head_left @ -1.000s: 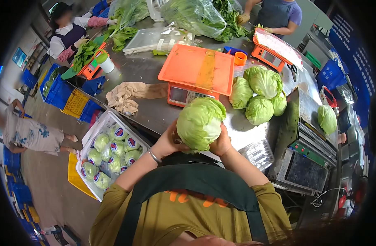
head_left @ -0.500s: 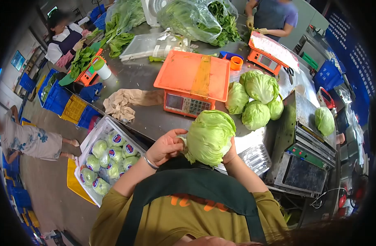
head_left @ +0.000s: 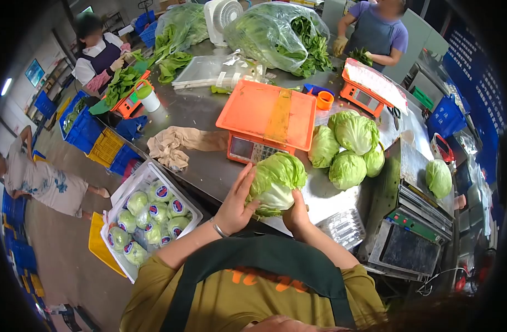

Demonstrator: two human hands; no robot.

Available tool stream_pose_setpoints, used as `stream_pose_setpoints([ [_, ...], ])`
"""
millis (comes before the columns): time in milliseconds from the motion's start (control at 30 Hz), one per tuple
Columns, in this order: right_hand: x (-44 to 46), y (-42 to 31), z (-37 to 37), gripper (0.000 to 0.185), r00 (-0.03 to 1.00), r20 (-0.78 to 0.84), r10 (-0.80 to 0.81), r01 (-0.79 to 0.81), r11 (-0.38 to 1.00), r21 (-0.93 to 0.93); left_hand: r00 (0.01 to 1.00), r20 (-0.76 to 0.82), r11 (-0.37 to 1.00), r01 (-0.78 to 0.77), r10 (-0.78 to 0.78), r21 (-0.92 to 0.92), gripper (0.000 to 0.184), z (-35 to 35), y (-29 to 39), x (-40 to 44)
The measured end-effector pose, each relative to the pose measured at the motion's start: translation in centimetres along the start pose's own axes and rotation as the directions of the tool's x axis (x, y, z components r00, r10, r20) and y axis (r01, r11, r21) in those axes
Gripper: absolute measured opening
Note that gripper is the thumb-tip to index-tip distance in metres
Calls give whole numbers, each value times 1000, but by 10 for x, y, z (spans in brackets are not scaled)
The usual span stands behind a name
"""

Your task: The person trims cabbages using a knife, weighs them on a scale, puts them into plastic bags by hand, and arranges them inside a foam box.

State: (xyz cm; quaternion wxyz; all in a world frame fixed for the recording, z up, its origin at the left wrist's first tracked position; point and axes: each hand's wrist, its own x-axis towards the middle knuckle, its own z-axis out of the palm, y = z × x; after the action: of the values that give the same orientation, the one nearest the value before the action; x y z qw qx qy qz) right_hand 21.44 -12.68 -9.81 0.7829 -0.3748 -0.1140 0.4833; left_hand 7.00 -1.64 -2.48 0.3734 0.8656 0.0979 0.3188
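Note:
A head of lettuce (head_left: 276, 185) is held between my two hands, in front of the orange weighing scale (head_left: 267, 117). My left hand (head_left: 237, 202) presses its palm and fingers along the left side, and a metal bangle circles that wrist. From the lower right, my right hand (head_left: 296, 213) grips the head, with some fingers hidden behind it. Pale ribs show on the near side of the lettuce. Several more lettuce heads (head_left: 347, 169) lie in a cluster on the table right of the scale.
A white crate (head_left: 195, 218) of wrapped, labelled lettuces stands at my left. Crumpled beige cloth (head_left: 169, 149) lies on the table. At right is a wrapping machine (head_left: 405, 221) with one lettuce (head_left: 438, 179) on top. Two co-workers handle greens across the table; another person stands far left.
The lettuce has turned, showing its ribbed side. My left hand has gone from curled fingers beside it to lying along its side. The camera view has shifted slightly.

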Motion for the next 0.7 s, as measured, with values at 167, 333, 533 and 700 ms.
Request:
stream_pose_setpoints([
  [167,6,5,-27,55,988,-37,147,-145,987,65,980,-125,983,167,-157,73,36,-5,-7,-15],
  [333,2,-13,-26,55,939,80,334,-344,911,228,931,-238,960,260,-278,-103,21,-10,-21,-20],
  [533,-5,-24,-15,52,927,198,320,-372,857,357,676,-264,675,461,-687,-576,23,-22,-39,-12],
  [700,1,-30,-16,53,914,267,305,-390,841,376,755,-116,660,475,-645,-582,27,-26,-35,-18],
])
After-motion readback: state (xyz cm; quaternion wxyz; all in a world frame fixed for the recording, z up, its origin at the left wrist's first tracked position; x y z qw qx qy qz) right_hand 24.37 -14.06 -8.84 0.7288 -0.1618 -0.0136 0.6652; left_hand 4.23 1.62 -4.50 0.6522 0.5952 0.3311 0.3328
